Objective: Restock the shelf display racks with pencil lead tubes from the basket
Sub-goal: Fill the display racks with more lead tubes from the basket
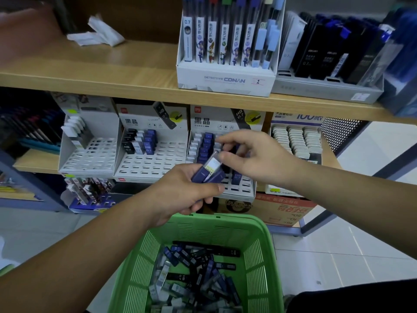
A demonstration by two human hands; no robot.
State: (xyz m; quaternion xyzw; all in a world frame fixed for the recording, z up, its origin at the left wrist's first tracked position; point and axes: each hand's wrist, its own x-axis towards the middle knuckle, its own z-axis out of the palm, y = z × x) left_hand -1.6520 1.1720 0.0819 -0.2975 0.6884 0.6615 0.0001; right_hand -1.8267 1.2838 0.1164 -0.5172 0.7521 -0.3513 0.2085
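My left hand (187,195) grips a small bunch of blue pencil lead tubes (208,171) above the green basket (268,249). My right hand (250,154) pinches the top of one clear-ended tube in that bunch, just in front of the right display rack (239,188). That rack holds a column of blue tubes at its back left. The middle rack (158,163) has a few black, white and blue tubes at its back. The basket holds several loose black, blue and clear tubes (198,274).
A mostly bare white rack (90,154) stands at the left. White-capped items (295,141) fill a box to the right. The upper wooden shelf (90,71) carries a Detective Conan box (225,80) and a grey tray of dark packs (327,89). An orange carton (282,208) sits below.
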